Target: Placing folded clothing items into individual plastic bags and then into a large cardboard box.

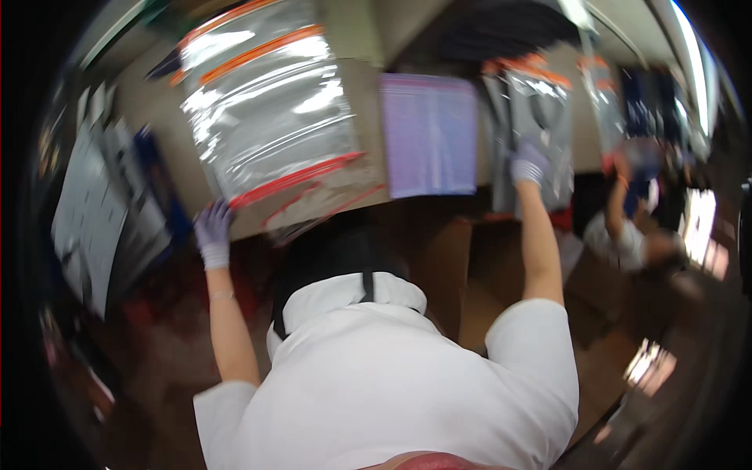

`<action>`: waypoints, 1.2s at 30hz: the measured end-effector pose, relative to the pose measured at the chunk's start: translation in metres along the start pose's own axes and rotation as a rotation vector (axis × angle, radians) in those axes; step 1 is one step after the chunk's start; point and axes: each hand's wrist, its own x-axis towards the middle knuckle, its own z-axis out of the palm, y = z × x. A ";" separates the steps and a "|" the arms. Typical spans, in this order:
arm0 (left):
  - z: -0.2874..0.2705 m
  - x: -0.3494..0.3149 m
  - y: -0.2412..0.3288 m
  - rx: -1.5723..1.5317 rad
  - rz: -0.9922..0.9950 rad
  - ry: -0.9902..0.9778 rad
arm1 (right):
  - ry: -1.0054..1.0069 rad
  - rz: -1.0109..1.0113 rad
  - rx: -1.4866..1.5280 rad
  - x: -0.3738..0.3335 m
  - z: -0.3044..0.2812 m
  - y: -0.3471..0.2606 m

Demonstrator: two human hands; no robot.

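My left hand (212,229), in a pale lavender glove, rests at the table's front edge. Its fingers look stretched out beside the lower left corner of a stack of shiny grey plastic packets (274,117) with orange and red strips. To the right of that stack lies a flat purple packet (429,137). My right hand (529,164), gloved alike, reaches onto another pile of glossy grey packets (552,102) with orange strips on top. Motion smears its fingers, so whether they grip a packet is unclear.
Grey and blue packets (98,211) stand at the far left. Dark material (501,31) lies at the back. On the right, another person (623,227) works close by with an arm raised towards the table. An open cardboard box (501,290) sits below the table's edge.
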 end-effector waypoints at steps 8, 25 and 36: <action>-0.006 -0.008 -0.001 0.017 0.060 -0.111 | 0.122 -0.085 -0.106 0.014 0.017 -0.026; 0.119 -0.196 0.190 1.955 1.812 0.305 | -1.255 -0.332 1.629 -0.178 -0.154 -0.291; 0.106 -0.226 0.025 1.617 1.245 -1.030 | 0.220 -0.904 1.024 -0.264 -0.163 -0.224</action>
